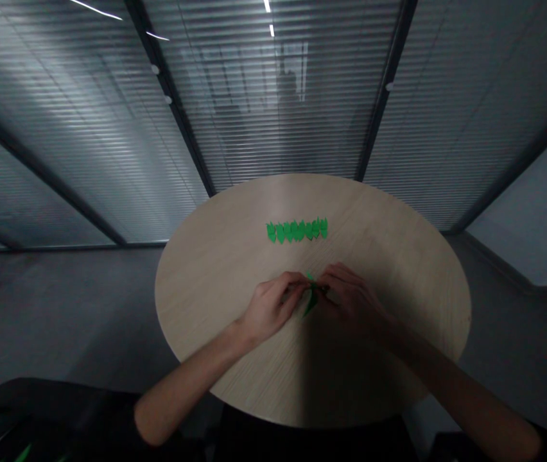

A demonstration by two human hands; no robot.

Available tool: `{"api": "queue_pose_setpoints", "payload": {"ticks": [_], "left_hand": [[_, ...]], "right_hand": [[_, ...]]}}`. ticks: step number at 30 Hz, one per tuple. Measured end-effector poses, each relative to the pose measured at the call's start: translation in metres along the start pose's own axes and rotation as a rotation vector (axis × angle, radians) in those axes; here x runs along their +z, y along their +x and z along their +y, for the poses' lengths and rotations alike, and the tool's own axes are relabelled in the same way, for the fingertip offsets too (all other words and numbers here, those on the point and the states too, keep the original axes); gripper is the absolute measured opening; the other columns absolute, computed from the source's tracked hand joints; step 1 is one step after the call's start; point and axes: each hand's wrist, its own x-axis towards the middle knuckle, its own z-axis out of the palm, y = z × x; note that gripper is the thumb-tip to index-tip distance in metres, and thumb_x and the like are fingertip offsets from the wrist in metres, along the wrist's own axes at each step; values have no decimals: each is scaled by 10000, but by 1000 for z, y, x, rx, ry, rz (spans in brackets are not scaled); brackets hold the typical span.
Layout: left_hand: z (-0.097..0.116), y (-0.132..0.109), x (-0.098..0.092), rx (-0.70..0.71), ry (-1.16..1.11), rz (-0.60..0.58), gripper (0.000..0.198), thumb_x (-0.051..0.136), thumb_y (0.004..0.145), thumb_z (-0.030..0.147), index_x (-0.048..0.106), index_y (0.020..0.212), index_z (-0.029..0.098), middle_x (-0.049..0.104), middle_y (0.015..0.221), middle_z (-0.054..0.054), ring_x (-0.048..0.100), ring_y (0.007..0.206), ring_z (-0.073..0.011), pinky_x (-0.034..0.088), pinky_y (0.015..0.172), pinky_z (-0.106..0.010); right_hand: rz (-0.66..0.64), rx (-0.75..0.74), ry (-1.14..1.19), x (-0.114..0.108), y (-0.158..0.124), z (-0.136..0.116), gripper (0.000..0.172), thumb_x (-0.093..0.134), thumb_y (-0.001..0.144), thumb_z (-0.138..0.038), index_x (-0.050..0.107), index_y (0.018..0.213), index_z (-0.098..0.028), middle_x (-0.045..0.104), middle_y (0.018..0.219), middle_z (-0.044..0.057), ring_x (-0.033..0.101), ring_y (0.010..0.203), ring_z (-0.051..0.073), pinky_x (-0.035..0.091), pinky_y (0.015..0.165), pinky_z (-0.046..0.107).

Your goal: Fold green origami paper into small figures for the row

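My left hand (269, 305) and my right hand (350, 298) meet over the middle of a round wooden table (216, 282). Both pinch a small green folded paper piece (311, 298) between their fingertips, just above the tabletop. Only a narrow green strip of it shows between the fingers. Farther back on the table lies a row of several green folded paper pieces (296, 230), overlapping side by side.
Glass walls with horizontal blinds (273, 96) and dark frames stand behind the table. Grey floor surrounds it on the left and right. A dark surface (27, 417) lies at the lower left, near my body.
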Motion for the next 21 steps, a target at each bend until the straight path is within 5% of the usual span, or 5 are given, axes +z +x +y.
{"api": "queue_pose_setpoints", "payload": {"ticks": [15, 21], "left_hand": [[1, 2, -3, 2, -24, -2, 159, 526, 1009, 193, 617, 1132, 151, 744, 1008, -89, 730, 817, -137, 602, 657, -211], [0, 5, -3, -68, -126, 115, 121, 563, 996, 218, 633, 1072, 155, 751, 986, -90, 729, 758, -126, 615, 679, -214]], "right_hand": [[19, -47, -20, -3, 0, 3, 171, 501, 1007, -167, 637, 907, -195, 647, 841, 60, 566, 791, 211, 468, 783, 371], [139, 85, 75, -2, 2, 3, 185, 484, 1035, -278, 658, 1028, -214, 681, 931, 71, 619, 872, 221, 501, 801, 375]]}}
